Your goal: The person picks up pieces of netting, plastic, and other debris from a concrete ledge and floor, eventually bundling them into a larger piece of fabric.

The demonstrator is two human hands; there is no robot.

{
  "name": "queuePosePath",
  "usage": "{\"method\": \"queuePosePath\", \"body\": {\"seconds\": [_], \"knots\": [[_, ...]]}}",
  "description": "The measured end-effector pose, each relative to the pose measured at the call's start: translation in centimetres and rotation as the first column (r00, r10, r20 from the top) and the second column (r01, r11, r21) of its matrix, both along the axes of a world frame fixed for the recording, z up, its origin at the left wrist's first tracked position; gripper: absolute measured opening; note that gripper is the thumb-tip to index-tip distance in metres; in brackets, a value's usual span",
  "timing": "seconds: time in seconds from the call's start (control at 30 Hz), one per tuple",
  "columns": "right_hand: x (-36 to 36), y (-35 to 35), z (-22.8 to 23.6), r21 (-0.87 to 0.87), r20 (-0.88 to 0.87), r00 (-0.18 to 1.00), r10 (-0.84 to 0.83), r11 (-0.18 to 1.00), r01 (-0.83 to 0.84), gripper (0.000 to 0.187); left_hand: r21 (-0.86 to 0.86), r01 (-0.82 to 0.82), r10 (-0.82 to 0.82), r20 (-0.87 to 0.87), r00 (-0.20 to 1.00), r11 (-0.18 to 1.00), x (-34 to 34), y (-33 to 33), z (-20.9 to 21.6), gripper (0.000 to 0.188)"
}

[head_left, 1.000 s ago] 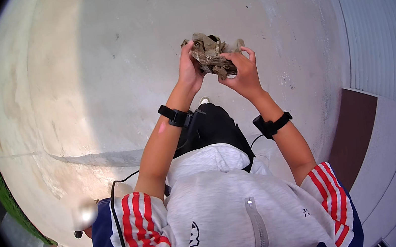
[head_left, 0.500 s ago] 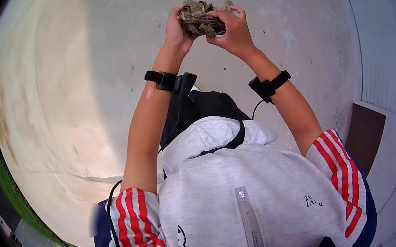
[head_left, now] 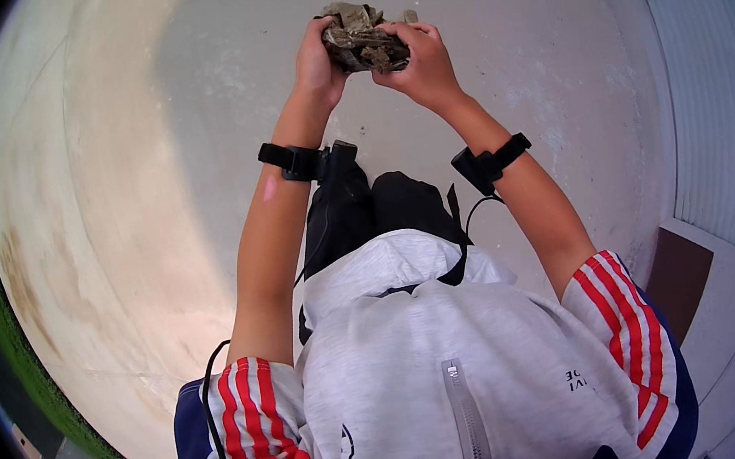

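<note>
Both arms stretch out ahead over the concrete, with a clump [head_left: 366,39] between my hands. It is brown and grey-tan, crumpled and ragged, like dried leaves or dirty cloth; its exact kind is unclear. On its left side my left hand [head_left: 318,64] is closed, the thumb along its upper edge. My right hand [head_left: 423,62] grips the other side, its fingers bent over the clump and the thumb beneath. A small tan piece of the clump sticks up beyond the right fingers. What lies behind the clump is hidden.
Pale concrete [head_left: 281,139] spreads below, partly sunlit at left. Grass [head_left: 28,367] borders the far left. A white ribbed wall or door [head_left: 714,72] stands at right, near a brown panel [head_left: 680,276]. Black straps with small devices sit on both wrists, a cable running from each.
Both hands and the clump have shifted slightly left. The right hand's raised fingers have come down closer to the clump. My dark-trousered legs show more distinctly below.
</note>
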State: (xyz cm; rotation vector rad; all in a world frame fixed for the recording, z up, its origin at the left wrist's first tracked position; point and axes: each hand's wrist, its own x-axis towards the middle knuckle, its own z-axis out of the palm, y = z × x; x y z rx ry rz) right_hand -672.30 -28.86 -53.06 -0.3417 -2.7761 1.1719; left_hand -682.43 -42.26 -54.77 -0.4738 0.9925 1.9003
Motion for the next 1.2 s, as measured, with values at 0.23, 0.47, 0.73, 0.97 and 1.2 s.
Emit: {"method": "queuePosePath", "body": {"seconds": [0.23,0.47,0.73,0.97,1.2], "knots": [[-1.7,2.5,6.9,-0.149,0.017,1.000,0.022,0.989,-0.019,0.055,-0.101,-0.108,0.107,-0.019,0.994,0.989,-0.8,2.3,8.4,0.040],[-1.1,9.5,15.2,-0.127,-0.075,0.997,-0.010,0.992,0.001,0.053,-0.087,-0.066,0.061,-0.063,0.996,0.994,-0.4,9.3,16.6,0.039],[3.7,14.3,14.6,-0.095,-0.114,0.990,0.077,0.992,-0.089,0.053,-0.038,-0.090,0.090,0.010,0.996,0.995,4.3,13.8,15.3,0.042],[6.7,12.1,9.1,-0.088,-0.115,0.991,0.070,0.993,-0.080,0.050,-0.043,-0.113,0.114,0.024,0.993,0.993,7.7,11.9,9.8,0.039],[9.2,8.4,4.9,-0.052,-0.059,0.998,0.001,0.999,-0.004,0.051,-0.075,-0.070,0.071,0.002,0.998,0.995,9.2,8.8,4.7,0.037]]}}
